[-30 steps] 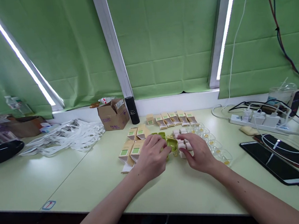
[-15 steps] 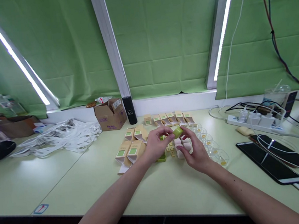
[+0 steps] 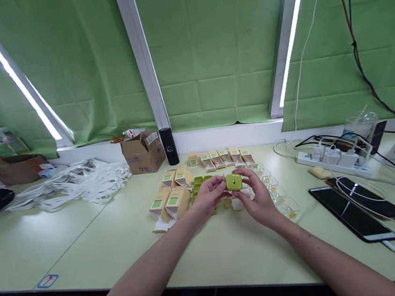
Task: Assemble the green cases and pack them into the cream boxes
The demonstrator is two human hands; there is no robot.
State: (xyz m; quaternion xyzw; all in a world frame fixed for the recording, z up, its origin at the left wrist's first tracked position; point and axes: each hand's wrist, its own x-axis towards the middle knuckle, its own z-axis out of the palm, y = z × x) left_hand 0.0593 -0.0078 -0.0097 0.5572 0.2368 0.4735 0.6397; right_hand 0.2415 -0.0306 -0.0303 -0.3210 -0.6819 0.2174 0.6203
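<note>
A small green case (image 3: 234,182) with a dark mark in its middle is held up between my hands, its flat face toward me. My right hand (image 3: 257,197) grips it from the right by top and bottom edges. The fingertips of my left hand (image 3: 208,197) pinch its left edge. Below and behind the hands lie white rounded pieces (image 3: 238,204), small yellow pieces (image 3: 226,203) and more green cases (image 3: 198,181), partly hidden. Clear plastic shells (image 3: 289,207) with yellow spots stand right of my right hand. Kraft boxes (image 3: 178,202) with green labels stand to the left.
Smaller kraft boxes (image 3: 216,159) line the back. Behind them to the left are a cardboard box (image 3: 143,153), a black cylinder (image 3: 169,147) and white straps (image 3: 70,185). Phones (image 3: 352,214) with cables and a power strip (image 3: 333,161) lie on the right.
The green case has been turned so its flat face with the dark mark shows. My left hand has shifted slightly down, uncovering green cases behind it. The view has shifted slightly.
</note>
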